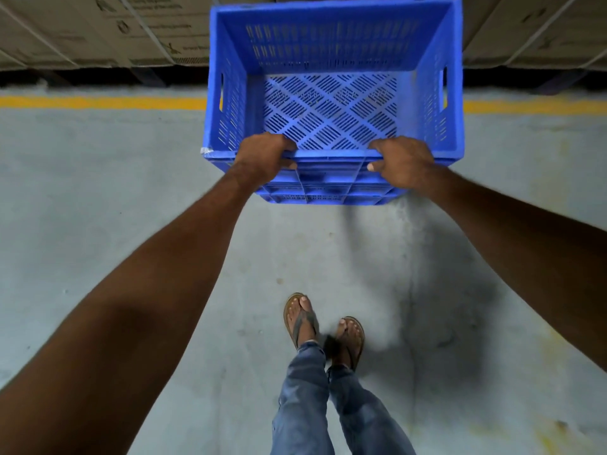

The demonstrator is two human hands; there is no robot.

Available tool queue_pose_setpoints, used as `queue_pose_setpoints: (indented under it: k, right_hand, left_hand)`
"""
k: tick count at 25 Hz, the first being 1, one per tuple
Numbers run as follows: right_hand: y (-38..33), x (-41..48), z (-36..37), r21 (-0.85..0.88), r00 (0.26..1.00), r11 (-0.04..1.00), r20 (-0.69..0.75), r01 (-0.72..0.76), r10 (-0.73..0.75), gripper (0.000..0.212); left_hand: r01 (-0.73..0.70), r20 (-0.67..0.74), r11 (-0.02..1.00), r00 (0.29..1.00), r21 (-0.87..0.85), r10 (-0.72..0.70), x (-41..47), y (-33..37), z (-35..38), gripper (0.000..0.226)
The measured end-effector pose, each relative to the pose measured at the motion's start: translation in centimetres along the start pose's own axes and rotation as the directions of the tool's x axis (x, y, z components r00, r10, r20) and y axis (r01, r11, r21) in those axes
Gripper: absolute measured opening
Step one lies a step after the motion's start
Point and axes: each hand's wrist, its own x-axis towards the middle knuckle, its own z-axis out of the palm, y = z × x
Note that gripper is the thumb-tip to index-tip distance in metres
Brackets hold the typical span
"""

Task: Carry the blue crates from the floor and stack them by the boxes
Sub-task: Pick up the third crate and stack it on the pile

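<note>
Gripping the near rim of the blue crate (pixel 331 103), left hand (pixel 262 157) and right hand (pixel 405 162) closed; boxes (pixel 98 31) lie straight ahead.

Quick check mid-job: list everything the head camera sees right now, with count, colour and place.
crate: one, blue, empty, held above the floor in front of the person, near rim gripped by both hands
boxes: several, brown cardboard, strapped, in a row along the top, left and right of the crate
yellow line: one, painted on the floor before the boxes
floor: grey concrete, stained
left hand: one, on the crate's near rim, left side
right hand: one, on the near rim, right side
feet: two, in brown sandals, blue jeans above, bottom centre
</note>
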Motion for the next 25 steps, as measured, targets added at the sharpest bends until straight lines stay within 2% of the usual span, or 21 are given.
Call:
queue_pose_setpoints:
  k: [4,7,9,11,13,16,20,25]
  right_hand:
    - [0.1,0.3,0.2,-0.044,0.999,0.998,0.001,0.046,-0.046,0.044]
    - [-0.1,0.5,0.0,-0.055,0.998,0.998,0.054,0.023,-0.02,0.048]
    - [-0.6,-0.3,-0.3,-0.022,0.999,1.0,0.039,-0.022,0.022,0.05]
    - [-1.4,-2.4,-0.6,0.058,0.992,0.996,-0.095,-0.074,0.079,0.055]
    - [-2.4,-5.8,-1.1,0.137,0.948,0.988,-0.298,-0.07,0.108,0.055]
    - [-3.9,-11.9,-2.0,0.201,0.88,0.979,-0.46,-0.028,0.12,0.048]
    - [-6.8,-22.0,-3.4,0.391,0.845,0.92,-0.495,0.009,0.202,0.04]
    - [-10.2,-35.2,-3.9,0.515,0.813,0.857,-0.49,-0.02,0.313,0.035]
  left_hand:
    - [0.029,0.031,0.995,0.999,-0.099,-0.026,0.2,-0.3,0.9,0.037]
    - [0.021,0.036,0.999,0.999,-0.034,-0.02,-0.1,0.2,1.4,0.033]
    - [0.076,-0.034,0.994,0.996,-0.076,-0.078,-1.1,0.7,1.4,0.037]
    - [0.13,-0.149,0.959,0.974,-0.252,-0.171,-3.1,1.4,0.9,0.043]
    - [0.12,-0.268,0.906,0.932,-0.407,-0.244,-6.1,2.5,-0.2,0.04]
    - [0.095,-0.311,0.884,0.914,-0.457,-0.259,-11.8,4.8,-2.4,0.039]
    - [0.043,-0.338,0.877,0.913,-0.478,-0.229,-20.9,8.5,-5.4,0.037]
    - [-0.028,-0.386,0.854,0.9,-0.519,-0.204,-32.8,11.4,-7.5,0.033]
